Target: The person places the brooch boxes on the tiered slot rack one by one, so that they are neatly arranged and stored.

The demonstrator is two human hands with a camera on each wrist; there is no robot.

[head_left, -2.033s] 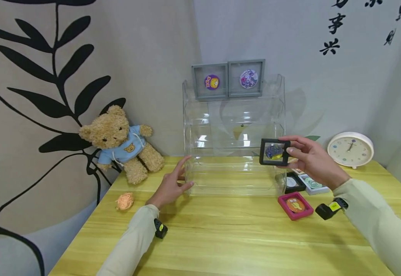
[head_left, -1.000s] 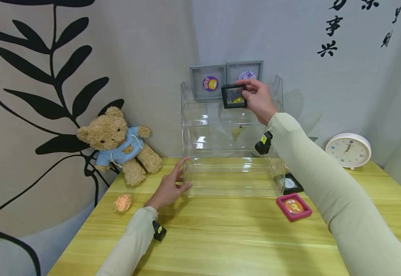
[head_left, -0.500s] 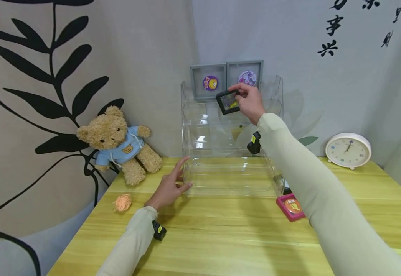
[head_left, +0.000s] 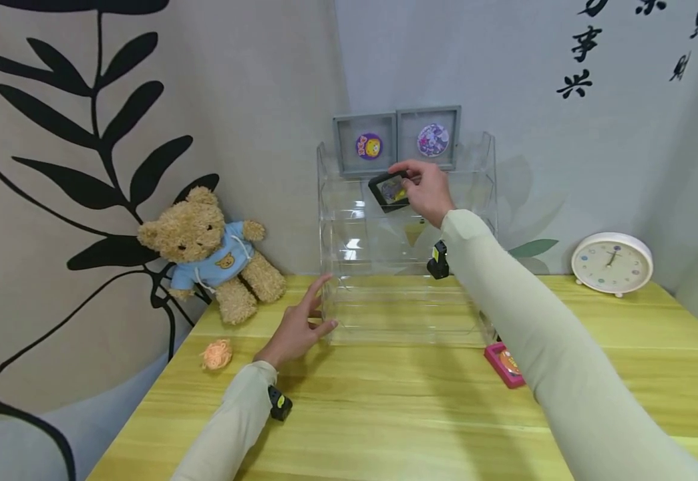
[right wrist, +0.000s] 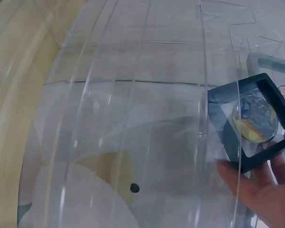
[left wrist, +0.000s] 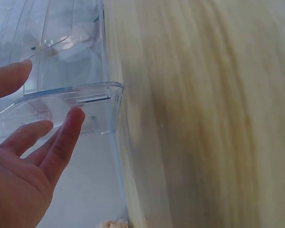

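My right hand pinches a small black display frame by its right side, tilted, in front of the upper tiers of a clear acrylic stepped rack. A round blue and yellow badge shows inside the frame in the right wrist view. Two grey frames with round badges, a left one and a right one, stand side by side on the top tier. At the rack's lower left side my left hand rests with fingers spread, thumb and fingertips at the clear edge.
A pink frame lies right of the rack, partly behind my right sleeve. A white clock stands at the back right. A teddy bear leans on the left wall, with an orange yarn ball before it.
My right hand has carried the black frame left and up from the rack's right side, then slightly down below the grey frames, tilting it. The left hand stays at the rack.
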